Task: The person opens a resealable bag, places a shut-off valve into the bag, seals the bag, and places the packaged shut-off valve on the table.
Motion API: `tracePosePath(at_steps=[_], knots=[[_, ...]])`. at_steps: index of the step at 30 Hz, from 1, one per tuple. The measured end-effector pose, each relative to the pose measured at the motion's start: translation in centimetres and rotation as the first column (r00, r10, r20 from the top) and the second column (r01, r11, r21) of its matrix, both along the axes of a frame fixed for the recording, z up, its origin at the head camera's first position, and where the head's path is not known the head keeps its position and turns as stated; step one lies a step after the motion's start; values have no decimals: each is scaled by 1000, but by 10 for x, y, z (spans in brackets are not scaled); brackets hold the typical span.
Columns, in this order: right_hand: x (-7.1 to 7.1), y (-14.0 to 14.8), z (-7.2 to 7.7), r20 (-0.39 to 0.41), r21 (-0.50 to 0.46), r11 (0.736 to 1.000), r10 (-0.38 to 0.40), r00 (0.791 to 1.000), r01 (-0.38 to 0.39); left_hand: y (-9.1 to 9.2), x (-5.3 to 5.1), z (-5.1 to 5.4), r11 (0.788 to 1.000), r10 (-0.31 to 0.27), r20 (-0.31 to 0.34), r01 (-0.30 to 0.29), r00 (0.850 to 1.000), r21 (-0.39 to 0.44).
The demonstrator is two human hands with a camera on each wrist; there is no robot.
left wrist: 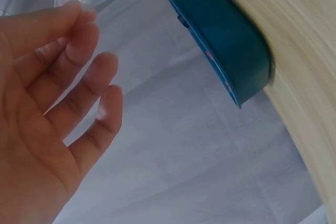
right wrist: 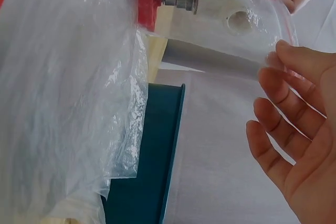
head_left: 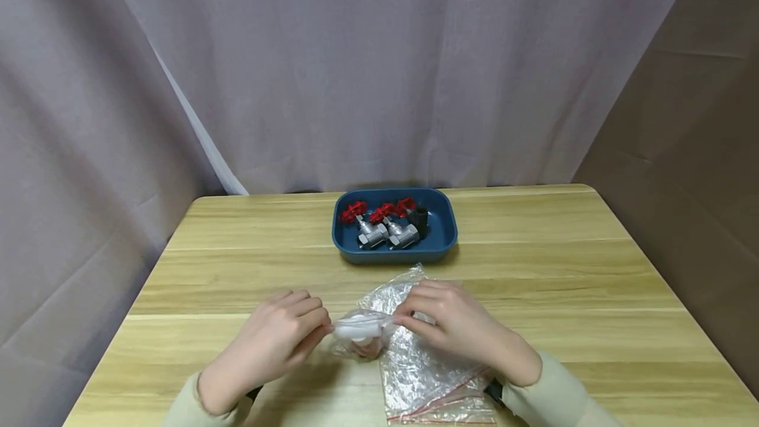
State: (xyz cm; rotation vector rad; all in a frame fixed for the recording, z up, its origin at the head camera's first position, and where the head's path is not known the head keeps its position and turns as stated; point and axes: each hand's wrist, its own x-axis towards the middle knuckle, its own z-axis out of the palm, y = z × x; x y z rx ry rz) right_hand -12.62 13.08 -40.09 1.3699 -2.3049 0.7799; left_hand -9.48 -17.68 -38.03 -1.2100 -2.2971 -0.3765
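A small clear bag [head_left: 358,328] holds a white fitting with a red handwheel [right wrist: 148,1] and a metal stem. The left hand [head_left: 275,335] pinches one end of the bag between thumb and index finger; in the left wrist view that hand [left wrist: 58,93] has its other fingers loosely bent. At the bag's opposite end the right hand [head_left: 453,325] pinches the plastic, and in the right wrist view this hand [right wrist: 299,114] grips the edge by its red-lined seal. The bag is held up off the table.
Several flat clear bags [head_left: 415,368] with red seal lines lie beneath and beside the right hand. Behind them on the wooden table [head_left: 249,236] stands a blue tray [head_left: 394,257] with metal valves [head_left: 373,236], red handwheels and a black part [head_left: 418,221]. Grey curtains [head_left: 379,71] hang behind.
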Motion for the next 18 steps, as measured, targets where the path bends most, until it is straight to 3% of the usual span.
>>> tracePosePath(at_steps=[18], knots=[[0, 2, 0, -38, 24, 1000, 19, 999, -18, -2, -1, -2, 1000, -3, 25, 4, 1000, -9]])
